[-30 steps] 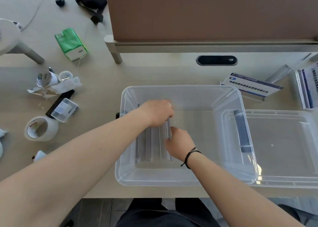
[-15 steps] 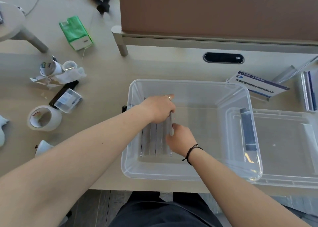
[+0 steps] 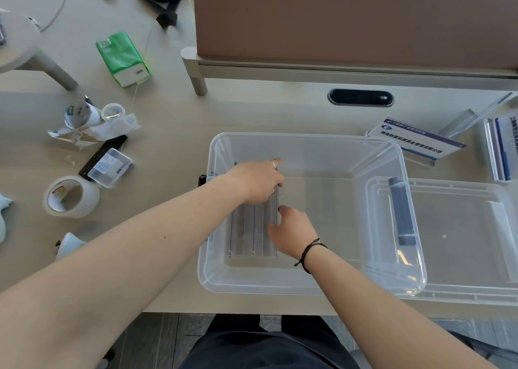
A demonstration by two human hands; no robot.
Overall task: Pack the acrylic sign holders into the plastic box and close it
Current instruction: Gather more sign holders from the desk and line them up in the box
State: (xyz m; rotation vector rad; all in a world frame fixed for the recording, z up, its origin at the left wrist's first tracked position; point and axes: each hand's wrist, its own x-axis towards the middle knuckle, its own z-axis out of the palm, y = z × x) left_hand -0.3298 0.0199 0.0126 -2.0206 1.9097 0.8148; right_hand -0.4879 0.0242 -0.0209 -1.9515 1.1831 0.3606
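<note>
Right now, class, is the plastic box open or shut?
Open. The box has no lid on; its lid lies on the table beside it.

Plastic box (image 3: 213,268) showing clear and glossy, acrylic sign holders (image 3: 249,228) looking smooth and transparent, tabletop (image 3: 168,150) appearing matt pale wood-look.

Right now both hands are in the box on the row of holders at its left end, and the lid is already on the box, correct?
Not quite. In the head view both hands, left hand and right hand, are on the holders at the left end of the box, but the lid lies open-side up beside it on the right.
</note>
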